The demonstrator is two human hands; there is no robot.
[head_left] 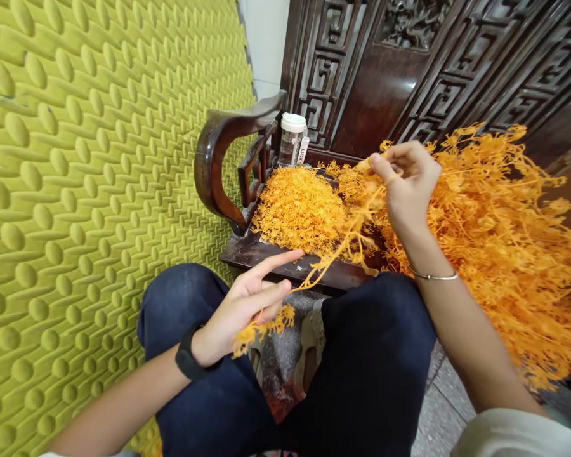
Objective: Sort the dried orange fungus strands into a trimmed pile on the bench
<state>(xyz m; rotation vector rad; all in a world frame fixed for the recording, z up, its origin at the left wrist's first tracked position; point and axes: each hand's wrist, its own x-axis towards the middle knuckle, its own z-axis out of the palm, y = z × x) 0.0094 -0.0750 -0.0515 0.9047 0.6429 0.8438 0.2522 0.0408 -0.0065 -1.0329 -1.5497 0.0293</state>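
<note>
My left hand, with a black band on its wrist, is over my lap and pinches the thin stems of an orange plastic sprig. Its index finger points out to the right. Some frilly orange tips hang beneath that palm. Higher up and to the right, my right hand has thumb and fingers closed on the upper end of orange strands that run down towards the left hand. Between and behind the hands lies a heap of small orange pieces on the dark wooden seat.
A big mass of orange branching sprigs fills the right side. A clear jar with a white lid stands behind the heap. The carved armrest rises at the left, beside a yellow-green textured mat. My knees are close to the seat's front edge.
</note>
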